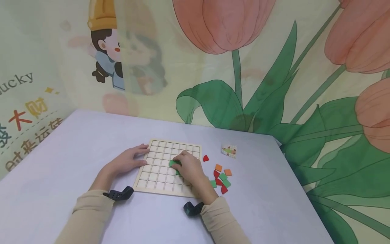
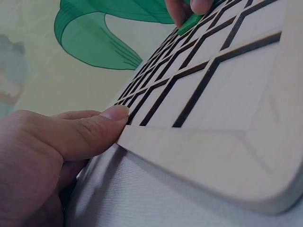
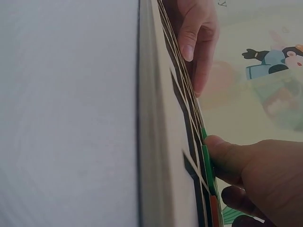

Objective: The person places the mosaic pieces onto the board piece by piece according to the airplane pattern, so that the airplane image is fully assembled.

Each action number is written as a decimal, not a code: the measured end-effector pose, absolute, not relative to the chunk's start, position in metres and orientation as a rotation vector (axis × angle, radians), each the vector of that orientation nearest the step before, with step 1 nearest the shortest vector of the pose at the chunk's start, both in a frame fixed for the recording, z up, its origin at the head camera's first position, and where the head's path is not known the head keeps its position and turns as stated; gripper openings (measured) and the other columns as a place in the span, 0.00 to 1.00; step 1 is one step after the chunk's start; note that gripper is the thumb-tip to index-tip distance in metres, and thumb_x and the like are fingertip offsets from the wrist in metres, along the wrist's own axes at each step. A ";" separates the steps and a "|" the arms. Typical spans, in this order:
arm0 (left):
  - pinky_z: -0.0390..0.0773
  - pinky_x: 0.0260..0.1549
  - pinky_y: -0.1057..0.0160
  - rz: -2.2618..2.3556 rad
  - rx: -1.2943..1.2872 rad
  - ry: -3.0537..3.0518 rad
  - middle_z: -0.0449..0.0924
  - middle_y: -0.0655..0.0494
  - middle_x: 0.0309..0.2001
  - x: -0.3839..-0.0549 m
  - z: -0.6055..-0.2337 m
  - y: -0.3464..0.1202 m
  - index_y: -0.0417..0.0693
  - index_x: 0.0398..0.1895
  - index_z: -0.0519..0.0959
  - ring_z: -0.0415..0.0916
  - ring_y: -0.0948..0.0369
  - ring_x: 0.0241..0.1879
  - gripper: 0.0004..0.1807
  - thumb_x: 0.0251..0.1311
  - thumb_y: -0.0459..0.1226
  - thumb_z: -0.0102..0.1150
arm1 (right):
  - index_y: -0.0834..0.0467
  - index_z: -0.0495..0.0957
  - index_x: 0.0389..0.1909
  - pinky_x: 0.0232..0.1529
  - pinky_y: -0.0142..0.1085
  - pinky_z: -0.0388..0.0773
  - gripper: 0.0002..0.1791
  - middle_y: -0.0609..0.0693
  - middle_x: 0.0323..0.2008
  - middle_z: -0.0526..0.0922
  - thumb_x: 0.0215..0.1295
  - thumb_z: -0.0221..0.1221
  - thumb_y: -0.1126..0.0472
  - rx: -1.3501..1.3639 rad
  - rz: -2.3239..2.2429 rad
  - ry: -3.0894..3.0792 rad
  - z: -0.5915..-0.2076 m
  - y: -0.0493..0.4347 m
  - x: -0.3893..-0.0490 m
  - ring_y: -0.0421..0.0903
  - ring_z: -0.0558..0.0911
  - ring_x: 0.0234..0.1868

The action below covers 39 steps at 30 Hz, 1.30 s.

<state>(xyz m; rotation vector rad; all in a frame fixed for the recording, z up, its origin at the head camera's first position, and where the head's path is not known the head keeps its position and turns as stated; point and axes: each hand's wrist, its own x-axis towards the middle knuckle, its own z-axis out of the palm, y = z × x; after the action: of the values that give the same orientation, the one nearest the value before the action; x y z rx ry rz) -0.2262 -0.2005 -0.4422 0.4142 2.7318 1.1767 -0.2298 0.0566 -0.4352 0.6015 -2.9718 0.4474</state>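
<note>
L hand [image 1: 130, 159] at brd edge [image 2: 203, 158], R hand [image 1: 189, 166] atop

Here the bare right hand [image 1: 191, 167] covers part of the pale wooden grid board [image 1: 155, 168], fingers partly hiding a flat green tile [image 1: 172, 163], and on the small white printed card [image 1: 229, 151] the finer pattern's too tiny to read! Both beige sleeves [image 1: 88, 217] run off the head view's bottom; from the right wrist, the board's rim blurs, the bare left hand [image 3: 201, 30] cropped up top
</note>
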 end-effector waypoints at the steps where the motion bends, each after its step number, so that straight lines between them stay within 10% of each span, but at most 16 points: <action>1: 0.44 0.70 0.38 1.174 0.407 2.733 0.53 0.46 0.74 -0.225 -0.442 -0.200 0.42 0.67 0.66 0.43 0.41 0.74 0.33 0.59 0.43 0.60 | 0.47 0.83 0.49 0.44 0.34 0.80 0.17 0.42 0.44 0.80 0.60 0.63 0.48 0.602 0.453 -2.975 -0.435 0.057 -0.229 0.40 0.81 0.44; 39: 0.45 0.70 0.37 1.166 0.432 2.750 0.53 0.43 0.73 -0.224 -0.440 -0.197 0.40 0.67 0.65 0.44 0.40 0.73 0.33 0.60 0.43 0.60 | 0.46 0.85 0.43 0.41 0.31 0.79 0.13 0.41 0.42 0.81 0.58 0.65 0.50 0.607 0.502 -2.956 -0.429 0.060 -0.227 0.39 0.80 0.45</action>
<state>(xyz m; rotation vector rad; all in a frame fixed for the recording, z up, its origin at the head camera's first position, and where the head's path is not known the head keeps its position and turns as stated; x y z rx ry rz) -0.2239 -0.1974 -0.4403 0.4324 2.7503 1.1660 -0.2273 0.0602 -0.4289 0.6069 -2.9563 0.5023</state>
